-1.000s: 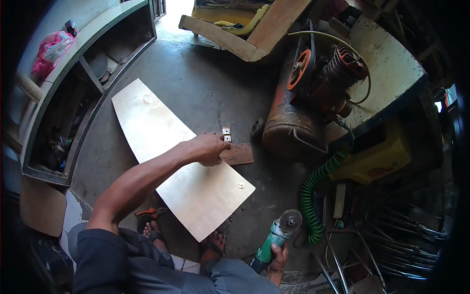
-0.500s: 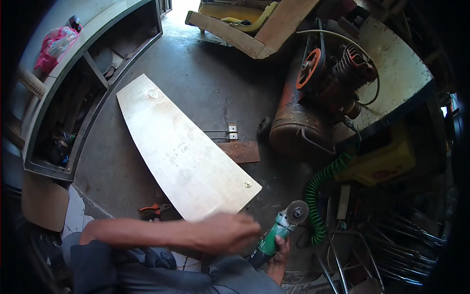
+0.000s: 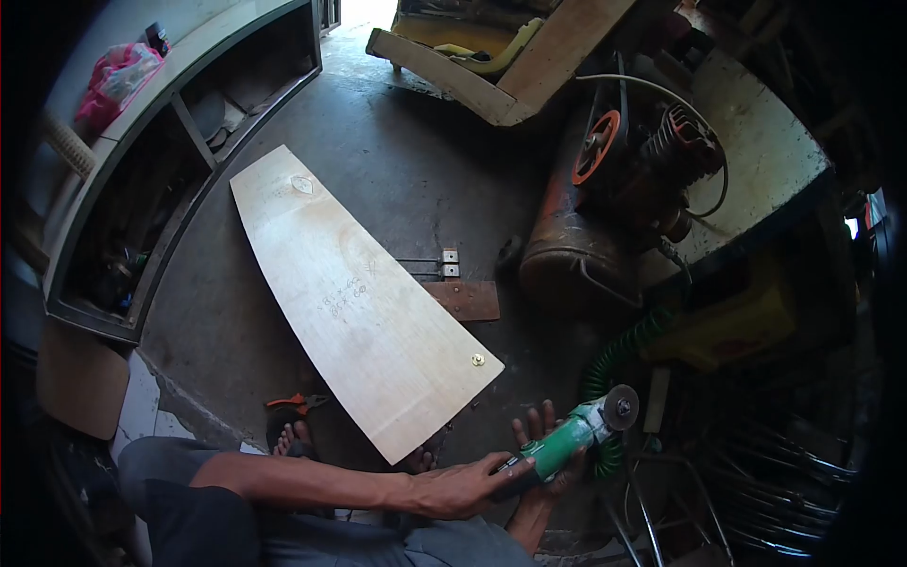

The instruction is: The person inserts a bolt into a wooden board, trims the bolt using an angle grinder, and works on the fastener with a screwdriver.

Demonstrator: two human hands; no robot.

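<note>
A green angle grinder (image 3: 561,448) with a worn disc (image 3: 621,407) at its head lies tilted in front of me at the lower right. My left hand (image 3: 457,489) reaches across my lap and grips the grinder's dark rear end. Beneath the grinder is my right hand (image 3: 535,425), its fingers spread and the tool lying across its palm. The long tapered plywood board (image 3: 359,302) rests just beyond my hands, with pencilled figures on it and a brass-coloured fitting (image 3: 478,360) near its right corner.
Orange-handled pliers (image 3: 298,402) lie on the floor left of the board, near my foot. A rusty air compressor (image 3: 581,255) stands at the right, with a coiled green hose (image 3: 605,364). Metal chair frames (image 3: 661,501) are at lower right, a shelf unit (image 3: 189,132) at left.
My left hand has moved down and right onto the grinder's rear. The grinder has shifted right and tilted flatter. My right hand's fingers have spread from their grip.
</note>
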